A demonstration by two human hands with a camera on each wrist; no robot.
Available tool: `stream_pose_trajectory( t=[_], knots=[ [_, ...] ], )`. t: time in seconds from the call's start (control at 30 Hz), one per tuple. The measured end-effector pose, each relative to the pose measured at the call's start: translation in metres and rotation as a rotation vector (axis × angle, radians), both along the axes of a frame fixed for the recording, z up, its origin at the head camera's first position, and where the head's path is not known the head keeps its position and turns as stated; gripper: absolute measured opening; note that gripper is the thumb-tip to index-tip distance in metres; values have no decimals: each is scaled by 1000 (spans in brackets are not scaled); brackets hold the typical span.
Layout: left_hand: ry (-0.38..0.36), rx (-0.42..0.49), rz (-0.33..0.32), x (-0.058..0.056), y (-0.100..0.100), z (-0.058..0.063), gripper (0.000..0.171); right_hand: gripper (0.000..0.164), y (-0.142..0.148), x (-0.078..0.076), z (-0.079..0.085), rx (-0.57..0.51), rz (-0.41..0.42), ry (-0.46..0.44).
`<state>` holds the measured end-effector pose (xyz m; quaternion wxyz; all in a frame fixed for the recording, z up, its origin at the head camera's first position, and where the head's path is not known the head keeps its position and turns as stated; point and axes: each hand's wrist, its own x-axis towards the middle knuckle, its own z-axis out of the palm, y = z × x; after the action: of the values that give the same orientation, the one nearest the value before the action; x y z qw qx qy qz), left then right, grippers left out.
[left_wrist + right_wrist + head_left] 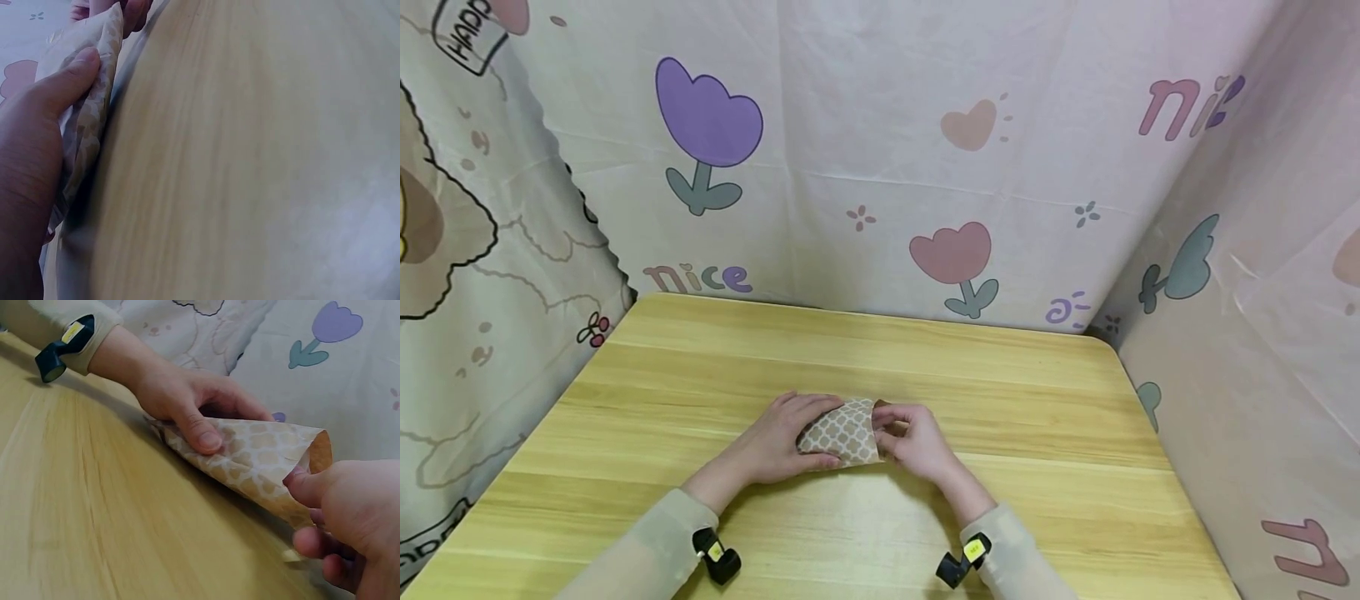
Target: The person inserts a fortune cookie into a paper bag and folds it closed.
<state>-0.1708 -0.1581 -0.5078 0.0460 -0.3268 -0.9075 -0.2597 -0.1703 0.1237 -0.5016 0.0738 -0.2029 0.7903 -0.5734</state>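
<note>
The paper bag is tan brown with a white lattice print, creased, and shaped like a cone. It lies on its side between the two hands, at or just above the middle of the table. Its narrow end sits toward the left hand; its wide mouth faces the right hand and stands open, showing plain brown paper inside. Contents, if any, cannot be determined: the interior is mostly hidden.

The left hand grips the bag's body, thumb on the near face, fingers over the far side. The right hand pinches the rim of the mouth, its other fingers curled below; exact fingertip contact is partly hidden.

Both wrists carry a black camera with a yellow label, over beige sleeves. The table has a wood-grain top. Pale cloth printed with flowers, hearts and "nice" hangs around it.
</note>
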Motion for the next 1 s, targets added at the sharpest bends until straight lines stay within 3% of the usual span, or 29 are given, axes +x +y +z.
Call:
stream_pose_trajectory(
  t=[0.13, 0.33, 0.47, 1.0],
  knots=[
    [4, -5, 9, 0, 0, 0, 91, 23, 1, 1, 1, 25, -41, 28],
    [12, -11, 19, 0, 1, -1, 90, 17, 7, 3, 3, -58, -10, -112],
    [20, -4, 20, 0, 1, -1, 90, 18, 9, 3, 4, -92, 12, -159],
    [38, 13, 22, -1, 3, 0, 87, 12, -4, 4, 1, -150, -16, -192]
  ],
)
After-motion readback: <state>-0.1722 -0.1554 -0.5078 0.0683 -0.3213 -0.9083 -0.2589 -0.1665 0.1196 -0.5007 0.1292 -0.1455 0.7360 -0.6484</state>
